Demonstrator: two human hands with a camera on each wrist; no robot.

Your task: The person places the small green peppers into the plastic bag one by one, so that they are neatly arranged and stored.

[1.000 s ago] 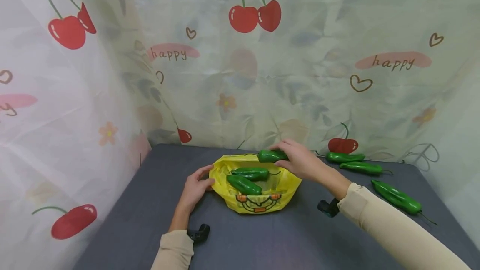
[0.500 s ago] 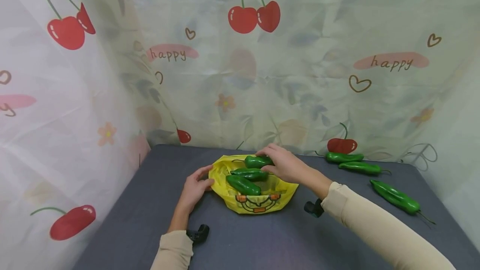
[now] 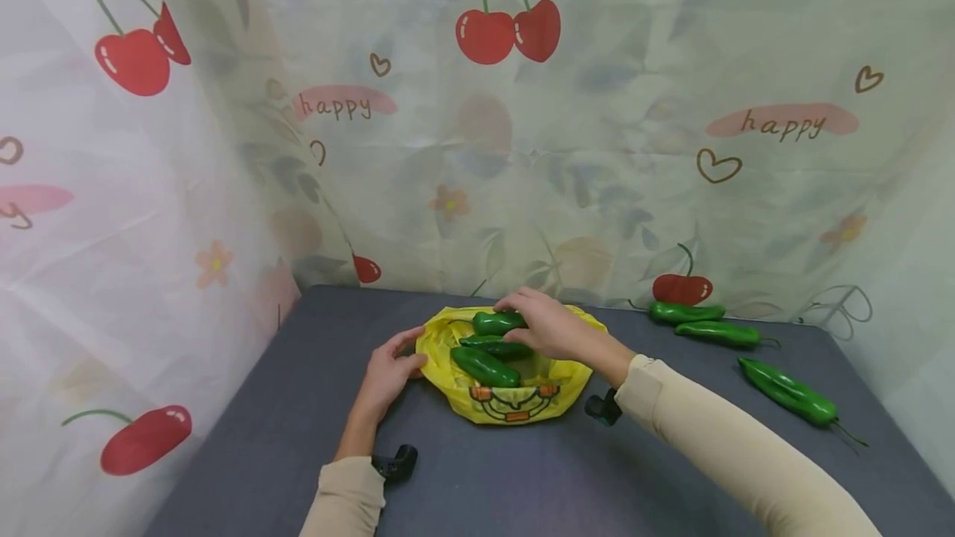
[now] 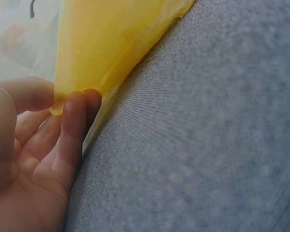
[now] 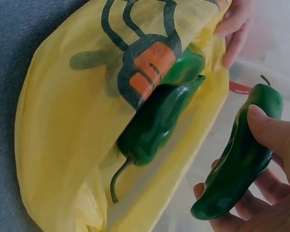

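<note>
My left hand [image 3: 388, 367] pinches the left edge of a yellow plastic bag [image 3: 573, 384] with a printed orange and black design; the left wrist view shows the bag's edge [image 4: 82, 53] between thumb and fingers. Over the bag's mouth, my right hand [image 3: 554, 328] holds a green pepper [image 5: 244, 154] between thumb and fingers, its short stem upward in the right wrist view. Two more green peppers lie in the bag, one in front [image 3: 485, 367] and one just behind it [image 3: 492, 345]. The right hand hides part of the held pepper in the head view.
Three green peppers lie on the right of the dark grey table [image 3: 507, 479]: a back one [image 3: 686, 312], one close to it [image 3: 718, 333] and one nearer [image 3: 791, 394]. A cherry-printed curtain [image 3: 537, 156] hangs behind and beside the table.
My right hand has moved left with the pepper, from the bag's back right edge to over its mouth. The left hand stays at the bag's left edge.
</note>
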